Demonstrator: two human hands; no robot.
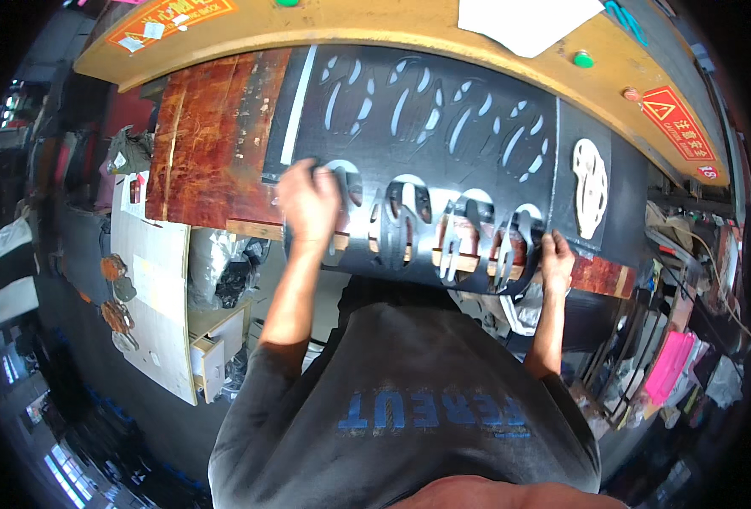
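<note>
A black flexible sheet (430,191) with rows of sole-shaped cut-outs spans the bench in front of me. Its near part bends down over the front edge, and the bench's wood shows through the openings. At the sheet's left side, my left hand (309,199) is closed on the edge, with the thumb side uppermost. My right hand (556,257) pinches the near right corner between thumb and fingers. A pale sole-shaped piece with openings (590,188) lies on the dark surface, beyond my right hand.
A yellow machine beam (375,36) with a green button (583,59) arches across the far side. The worn red-brown board (214,136) lies left. A pale side table (159,297) holds several brown sole-shaped pieces (114,316). A pink item (670,366) sits among clutter at right.
</note>
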